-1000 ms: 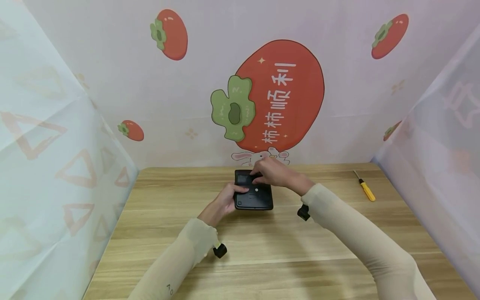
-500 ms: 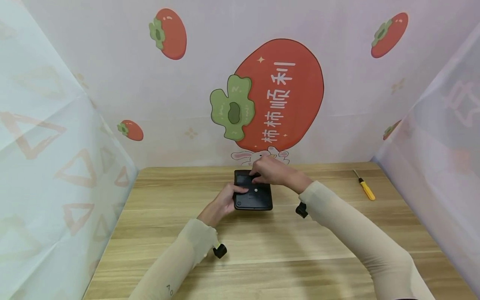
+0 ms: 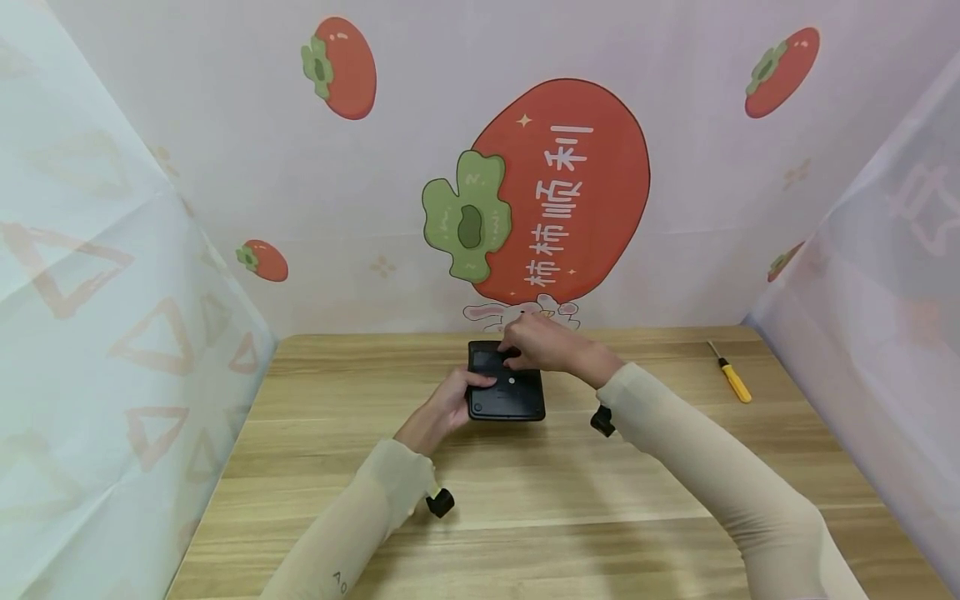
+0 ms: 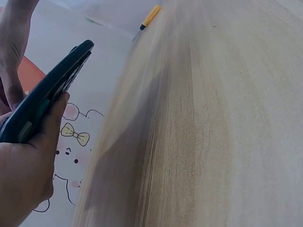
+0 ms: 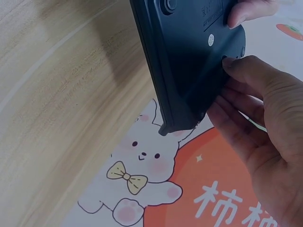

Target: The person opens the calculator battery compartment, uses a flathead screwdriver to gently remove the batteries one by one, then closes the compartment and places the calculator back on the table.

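A black calculator [image 3: 517, 404] is held up over the table with its back towards the head camera. Some of its keys show on the other face in the left wrist view, where the calculator [image 4: 57, 82] is seen nearly edge-on. My left hand [image 3: 453, 398] grips its left side, thumb across the back and fingers underneath. At the far end, my right hand [image 3: 546, 342] has its thumb against the back. The right hand's other fingers [image 5: 234, 123] curl by the edge in the right wrist view. A small round white sticker [image 5: 211, 40] marks the back.
A screwdriver [image 3: 735, 382] with a yellow handle lies at the back right of the wooden table [image 3: 540, 517]. Behind the table's far edge rises a sheet wall [image 3: 697, 192] printed with persimmons, and more sheets stand at both sides.
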Demonstrator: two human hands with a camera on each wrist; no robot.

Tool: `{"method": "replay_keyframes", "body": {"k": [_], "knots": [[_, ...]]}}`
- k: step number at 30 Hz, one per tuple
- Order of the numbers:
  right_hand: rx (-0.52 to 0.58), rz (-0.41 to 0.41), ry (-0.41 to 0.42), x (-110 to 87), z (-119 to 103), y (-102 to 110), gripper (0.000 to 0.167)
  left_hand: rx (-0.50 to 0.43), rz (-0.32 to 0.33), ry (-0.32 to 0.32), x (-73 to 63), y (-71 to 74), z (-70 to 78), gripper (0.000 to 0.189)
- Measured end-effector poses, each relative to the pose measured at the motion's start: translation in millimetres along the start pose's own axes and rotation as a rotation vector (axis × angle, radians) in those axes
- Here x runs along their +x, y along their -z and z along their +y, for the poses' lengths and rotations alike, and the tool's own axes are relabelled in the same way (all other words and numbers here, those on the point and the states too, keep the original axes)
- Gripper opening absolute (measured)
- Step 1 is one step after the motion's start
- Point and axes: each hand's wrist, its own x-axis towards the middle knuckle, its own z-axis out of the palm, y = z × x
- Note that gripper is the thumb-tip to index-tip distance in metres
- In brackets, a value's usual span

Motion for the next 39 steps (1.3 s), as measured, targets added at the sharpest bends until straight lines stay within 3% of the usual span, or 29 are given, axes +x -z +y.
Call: {"method": "replay_keyframes", "body": {"k": [14, 21, 39], "knots": [[-0.005, 0.036, 0.008, -3.2, 1.1, -4.3, 0.027, 0.014, -0.02, -0.013, 0.0, -0.9, -2.4, 0.071], [-0.03, 0.046, 0.008, -3.7, 1.5, -5.4, 0.025, 0.023, 0.002, -0.008, 0.4, -1.1, -3.5, 0.069], [-0.066, 0.076, 0.021, -3.1, 0.4, -8.7, 0.009, 0.045, -0.016, -0.018, 1.2, 0.5, -6.4, 0.065]]}}
